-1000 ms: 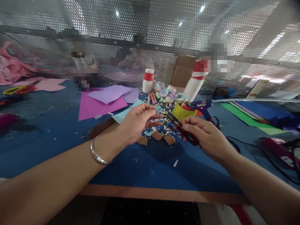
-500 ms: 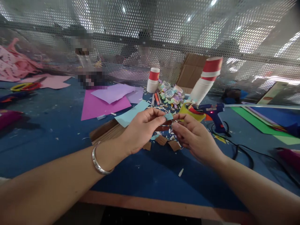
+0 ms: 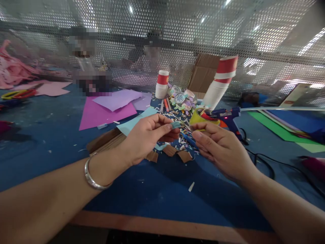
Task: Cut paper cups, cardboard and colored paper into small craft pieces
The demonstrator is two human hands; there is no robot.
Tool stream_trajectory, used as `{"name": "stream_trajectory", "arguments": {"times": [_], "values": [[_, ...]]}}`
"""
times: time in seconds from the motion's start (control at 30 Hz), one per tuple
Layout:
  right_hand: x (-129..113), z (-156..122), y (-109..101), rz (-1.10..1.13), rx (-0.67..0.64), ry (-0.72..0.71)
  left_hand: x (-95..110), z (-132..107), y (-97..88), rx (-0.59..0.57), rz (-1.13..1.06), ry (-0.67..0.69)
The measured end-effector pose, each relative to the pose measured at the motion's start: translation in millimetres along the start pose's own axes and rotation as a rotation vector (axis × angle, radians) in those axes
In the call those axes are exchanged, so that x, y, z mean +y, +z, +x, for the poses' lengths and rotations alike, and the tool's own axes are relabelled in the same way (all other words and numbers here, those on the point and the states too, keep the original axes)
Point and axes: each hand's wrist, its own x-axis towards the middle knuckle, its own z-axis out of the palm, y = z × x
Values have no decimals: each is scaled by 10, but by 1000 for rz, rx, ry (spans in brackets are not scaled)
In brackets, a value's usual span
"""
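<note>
Between the thumb and forefinger of my left hand [image 3: 149, 135] is a small light-blue paper piece [image 3: 175, 125]. My right hand [image 3: 218, 145] faces it, thumb and fingers pinched. A thin pale sliver shows at its fingertips, too small to name. Under both hands lie paper scraps and several brown cardboard pieces [image 3: 169, 150]. A light-blue paper sheet [image 3: 138, 119] and corrugated cardboard [image 3: 106, 140] extend behind my left hand. Beyond my right hand rests a blue glue gun [image 3: 227, 118] with a red light, beside a yellow tape-like roll [image 3: 196, 117].
Paper cups [image 3: 161, 84] stand at the back, and a taller stack [image 3: 220, 83] leans to the right. Purple sheets [image 3: 109, 115] and scissors [image 3: 19, 94] lie left. A black cable [image 3: 269, 159] and coloured sheets [image 3: 276, 127] lie right. A perforated metal screen [image 3: 177, 37] borders the far side.
My hands have drawn slightly apart, and my right hand no longer meets the light-blue paper piece. A thin sliver now shows at its fingertips. The view has shifted slightly.
</note>
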Motion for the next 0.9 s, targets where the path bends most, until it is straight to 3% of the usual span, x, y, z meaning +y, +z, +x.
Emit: {"name": "stream_trajectory", "arguments": {"times": [0.33,0.6,0.9], "values": [[-68,-43,31,37,-125,59,60,-7,35,73,-105,-139],[-52,-26,22,61,-126,113,95,-5,35,55,-180,-188],[-62,-33,-7,61,-150,60,33,-56,26,-37,86,33]]}}
